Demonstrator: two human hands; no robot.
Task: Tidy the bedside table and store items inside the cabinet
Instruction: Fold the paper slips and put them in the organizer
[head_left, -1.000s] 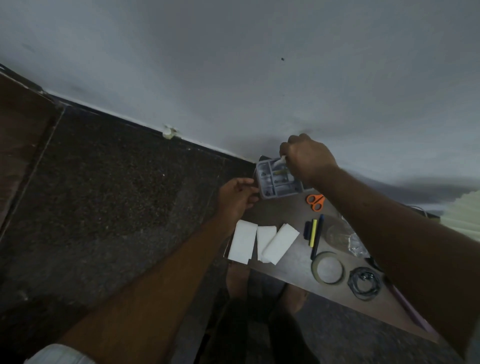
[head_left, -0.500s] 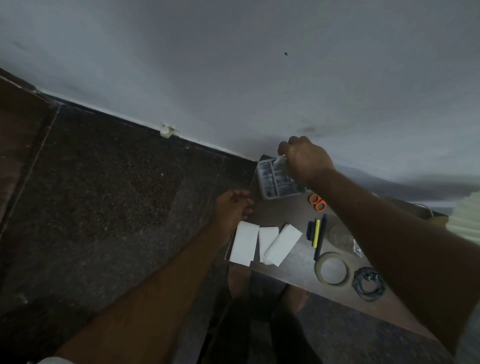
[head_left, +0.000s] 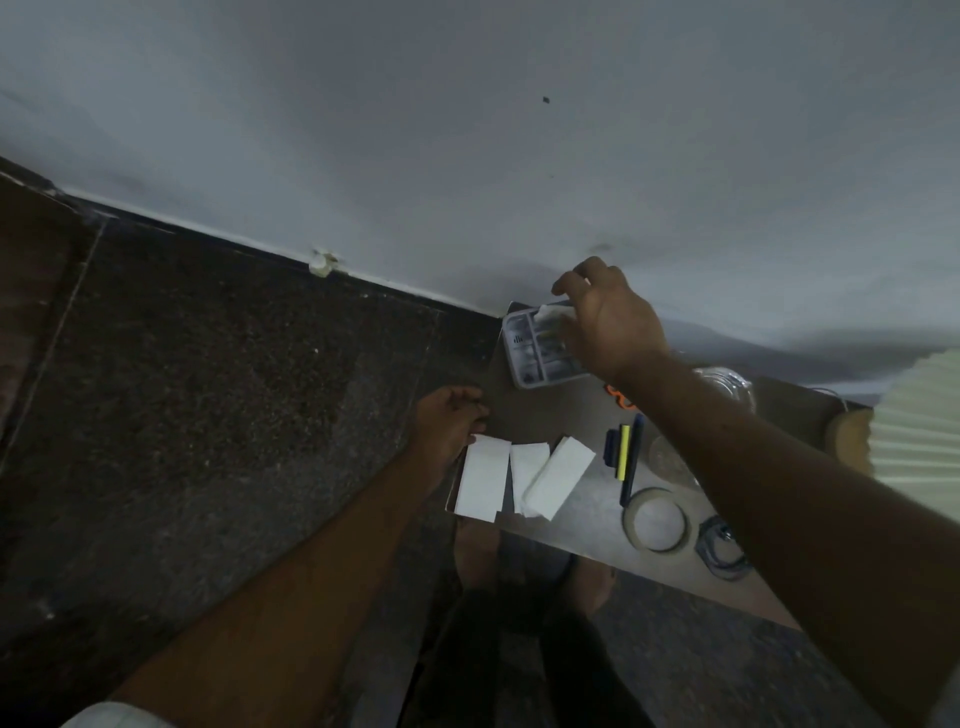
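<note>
On the table (head_left: 571, 415), tray (head_left: 524, 353) under open-fingered right hand (head_left: 610, 319); left hand (head_left: 444, 423) loose beside papers (head_left: 483, 478).

Both arms stretched over a cluttered tabletop (head_left: 550, 415).
Right hand (head_left: 610, 325) above the grey compartment tray (head_left: 530, 351); left hand (head_left: 447, 431) beside three white paper slips (head_left: 530, 462).

We see a dim, grey-blue picture — the light is weak and flat. The wall (head_left: 467, 130) is the brightest part, softly lit; the floor (head_left: 208, 389) is near black and grainy. A faint shadow lies on the wall just beyond the right hand (head_left: 618, 327). The wide lens bends the wall's foot and stretches the near edge — the lampshade (head_left: 919, 415) at far right smears. Inside the tray (head_left: 506, 343) all is blurred.
</note>
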